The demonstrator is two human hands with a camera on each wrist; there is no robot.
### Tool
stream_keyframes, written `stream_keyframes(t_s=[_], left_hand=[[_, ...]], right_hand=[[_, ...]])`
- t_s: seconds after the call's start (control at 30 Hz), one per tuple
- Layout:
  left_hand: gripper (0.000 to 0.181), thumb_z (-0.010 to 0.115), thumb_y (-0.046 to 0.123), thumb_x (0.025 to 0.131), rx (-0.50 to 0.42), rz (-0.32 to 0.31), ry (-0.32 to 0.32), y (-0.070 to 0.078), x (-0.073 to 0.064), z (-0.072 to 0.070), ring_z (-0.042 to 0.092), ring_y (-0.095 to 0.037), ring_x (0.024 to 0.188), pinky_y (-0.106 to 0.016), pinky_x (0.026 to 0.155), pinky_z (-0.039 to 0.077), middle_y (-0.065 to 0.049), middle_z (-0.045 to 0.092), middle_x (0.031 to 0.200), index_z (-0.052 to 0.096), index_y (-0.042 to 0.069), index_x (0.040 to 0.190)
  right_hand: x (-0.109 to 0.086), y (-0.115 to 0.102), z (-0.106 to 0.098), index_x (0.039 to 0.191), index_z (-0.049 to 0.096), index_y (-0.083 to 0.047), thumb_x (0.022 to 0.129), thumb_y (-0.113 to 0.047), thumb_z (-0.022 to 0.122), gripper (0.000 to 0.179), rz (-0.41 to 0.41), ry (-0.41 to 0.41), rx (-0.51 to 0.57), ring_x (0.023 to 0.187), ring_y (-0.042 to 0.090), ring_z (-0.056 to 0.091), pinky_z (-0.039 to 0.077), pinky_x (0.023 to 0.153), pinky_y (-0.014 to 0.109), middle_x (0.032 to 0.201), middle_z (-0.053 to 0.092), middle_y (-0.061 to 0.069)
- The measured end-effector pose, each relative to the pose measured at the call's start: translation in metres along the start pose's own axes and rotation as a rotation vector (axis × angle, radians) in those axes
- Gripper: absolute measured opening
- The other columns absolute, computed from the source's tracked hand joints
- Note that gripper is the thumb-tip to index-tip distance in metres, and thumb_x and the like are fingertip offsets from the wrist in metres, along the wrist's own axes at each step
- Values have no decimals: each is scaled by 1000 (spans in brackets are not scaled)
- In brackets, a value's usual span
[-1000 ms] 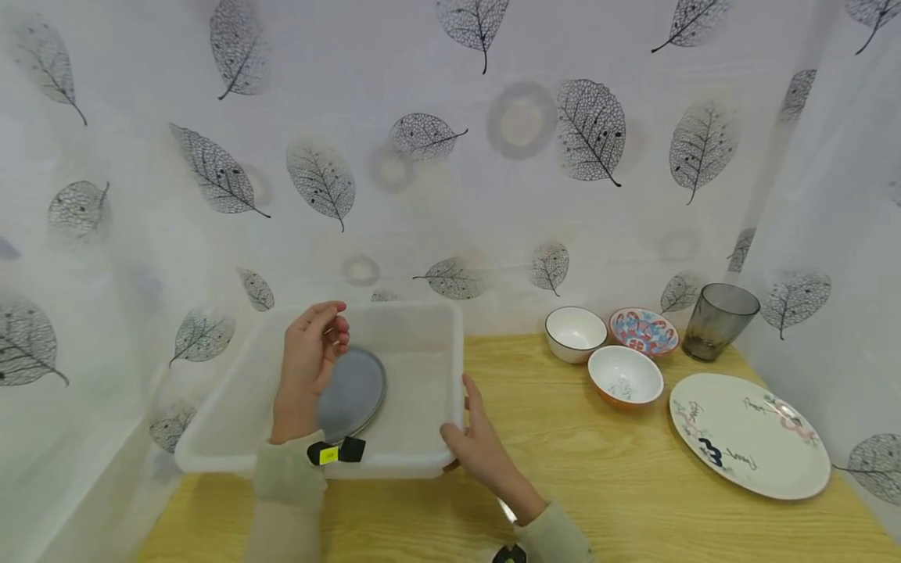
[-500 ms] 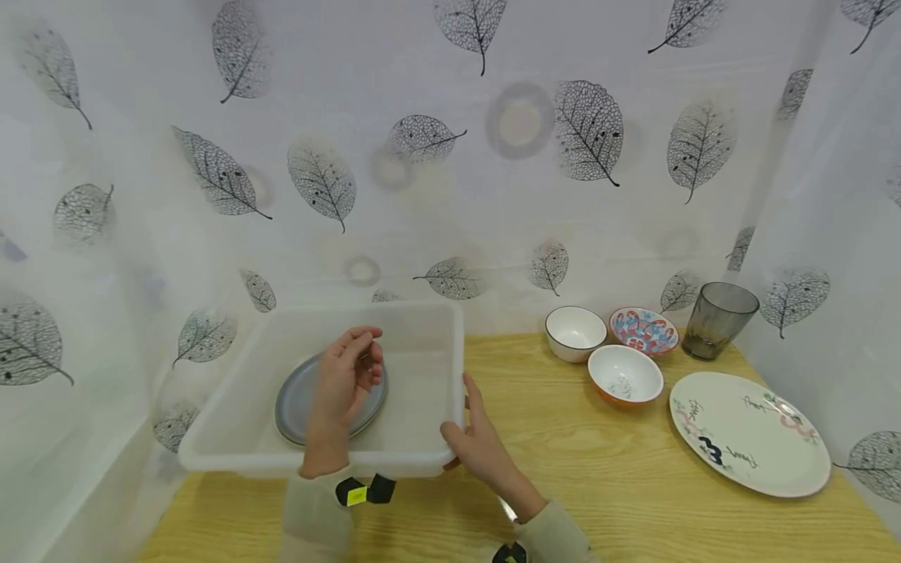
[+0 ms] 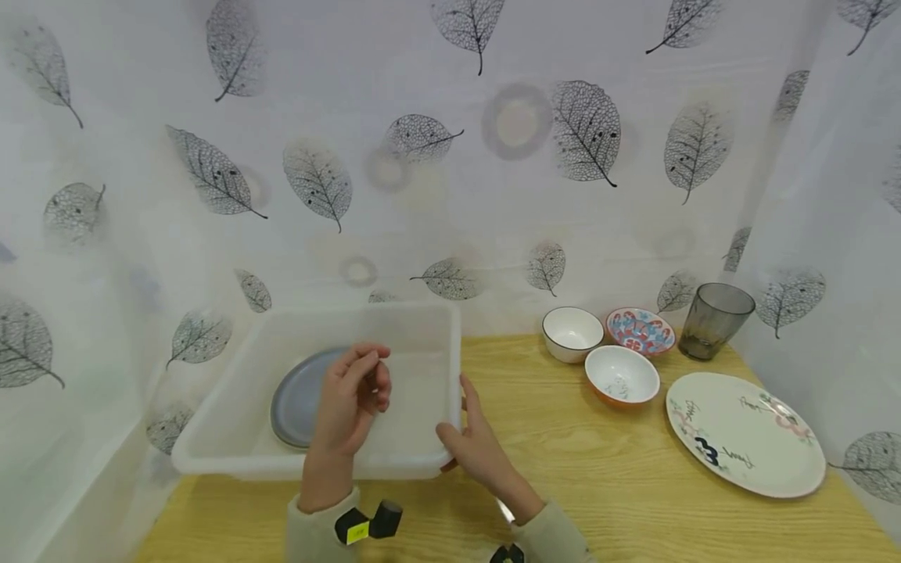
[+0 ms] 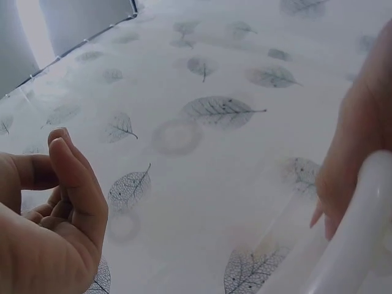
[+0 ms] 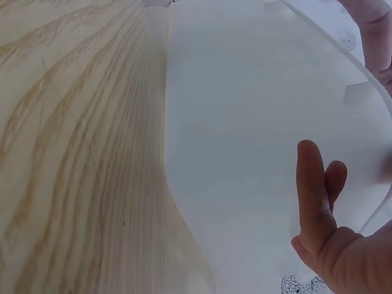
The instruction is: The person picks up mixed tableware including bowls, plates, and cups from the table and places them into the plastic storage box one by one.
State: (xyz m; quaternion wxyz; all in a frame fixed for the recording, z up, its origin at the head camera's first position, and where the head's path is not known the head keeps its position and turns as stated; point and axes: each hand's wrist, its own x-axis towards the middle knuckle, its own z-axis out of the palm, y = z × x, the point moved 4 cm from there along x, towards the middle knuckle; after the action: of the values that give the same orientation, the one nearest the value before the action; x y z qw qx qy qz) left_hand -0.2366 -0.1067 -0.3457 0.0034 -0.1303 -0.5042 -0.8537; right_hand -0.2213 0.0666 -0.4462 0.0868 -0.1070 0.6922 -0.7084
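A white translucent plastic bin [image 3: 422, 461] stands on the left of the table. Inside it lies a blue-grey plate [image 3: 299, 403], its right part hidden behind my left hand [image 3: 348, 403]. That hand hovers over the bin with loosely bent fingers; in the left wrist view its thumb and forefinger come close together around nothing. My right hand [image 3: 479, 446] grips the bin's right side near the front corner, thumb over the rim. In the right wrist view, its fingers [image 5: 312, 190] lie along the outer wall.
Right of the bin, a white bowl [image 3: 572, 336], a red-and-blue patterned bowl [image 3: 640, 331] and an orange-sided bowl [image 3: 622, 379] sit together on the wooden table [image 3: 563, 461]. A dark glass tumbler [image 3: 714, 324] and a flowered oval platter [image 3: 746, 434] stand farther right. Leaf-print curtain [image 3: 436, 203] encloses the table.
My left hand has shifted to the right and slightly nearer over the bin, uncovering the plate's left part. The right hand keeps its place at the bin's side.
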Motion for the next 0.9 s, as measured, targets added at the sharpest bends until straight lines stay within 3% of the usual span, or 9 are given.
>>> stream_keyframes(t_s=[0.2, 0.3, 0.47, 0.63, 0.9], left_hand=[[28, 44, 6, 104, 9, 69, -119, 13, -16, 11, 54, -6, 53, -16, 46, 46, 3, 62, 67, 70, 14, 96], [27, 44, 8, 105, 55, 79, -162, 14, -21, 16, 57, -6, 57, -17, 48, 48, 4, 63, 71, 70, 14, 98], [20, 48, 11, 105, 138, 35, -163, 10, -21, 18, 67, -7, 71, -19, 57, 55, 2, 68, 86, 68, 13, 108], [22, 48, 7, 104, 176, -8, -168, 4, -19, 18, 72, -12, 86, -25, 71, 59, 0, 70, 105, 65, 14, 116], [24, 41, -1, 104, 245, -29, -201, -1, -19, 23, 70, -17, 97, -34, 79, 60, -4, 65, 114, 62, 6, 115]], right_hand=[[-3, 0, -5, 160, -1, -19, 96, -20, 59, 88, 19, -29, -33, 83, 25, 69, 57, 59, 54, 151, 28, 28], [-5, -2, -10, 160, -1, -18, 99, -25, 60, 87, 19, -59, -87, 80, 24, 68, 58, 58, 46, 153, 27, 27], [-8, -7, -23, 160, 1, -14, 102, -35, 56, 83, -5, -63, -237, 73, 22, 64, 56, 56, 34, 155, 26, 27], [-13, -17, -40, 160, 8, -11, 103, -43, 50, 77, -1, -11, -350, 74, 20, 61, 54, 57, 32, 155, 29, 25], [-22, -35, -70, 156, 25, -8, 102, -27, 56, 66, -9, 106, -435, 71, 18, 60, 52, 55, 29, 150, 35, 22]])
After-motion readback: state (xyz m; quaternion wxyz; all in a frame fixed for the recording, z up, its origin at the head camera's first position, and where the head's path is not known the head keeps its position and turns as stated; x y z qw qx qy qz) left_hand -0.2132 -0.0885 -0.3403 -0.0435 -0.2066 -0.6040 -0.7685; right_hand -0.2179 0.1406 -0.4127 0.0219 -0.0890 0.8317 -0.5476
